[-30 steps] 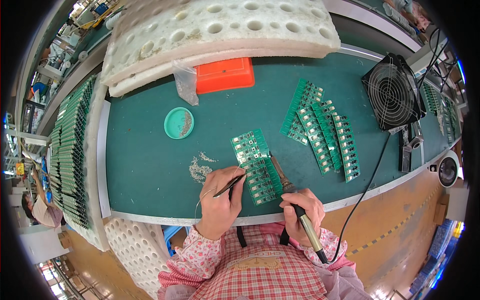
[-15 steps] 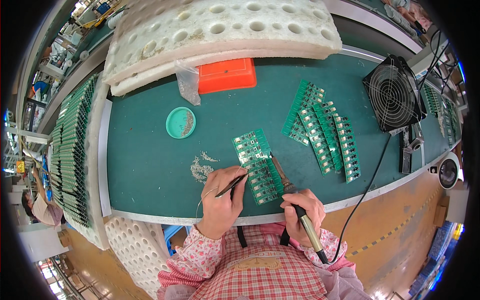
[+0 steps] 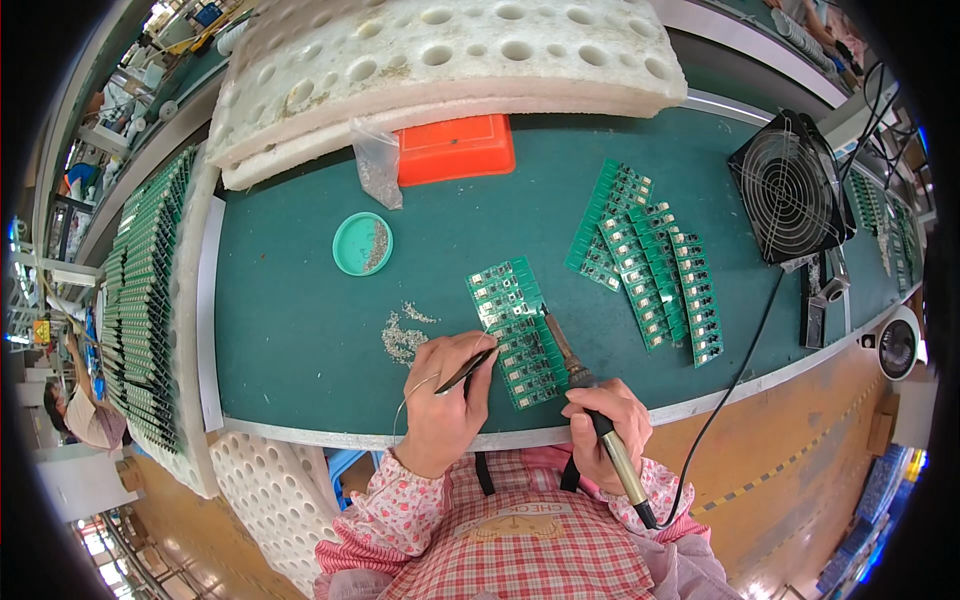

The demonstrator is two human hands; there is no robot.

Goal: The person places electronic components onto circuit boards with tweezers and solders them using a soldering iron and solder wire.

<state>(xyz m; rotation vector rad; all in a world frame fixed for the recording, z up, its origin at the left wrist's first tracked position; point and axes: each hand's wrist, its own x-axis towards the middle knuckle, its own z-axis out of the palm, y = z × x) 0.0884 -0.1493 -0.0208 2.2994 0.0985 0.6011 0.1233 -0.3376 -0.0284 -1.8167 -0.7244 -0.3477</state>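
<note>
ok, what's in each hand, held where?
Right hand: soldering iron, gripped at its handle. Left hand: dark tweezers pinched mid-length, plus thin solder wire.

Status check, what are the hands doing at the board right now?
Left hand holds tweezers at the board. Right hand grips soldering iron, tip on board. Loose bits lie left of it.

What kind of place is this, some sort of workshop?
Most likely an electronics assembly bench in a factory. The right hand holds a soldering iron to a green circuit board panel, more green panels lie nearby, and a small fan stands beside them.
</note>
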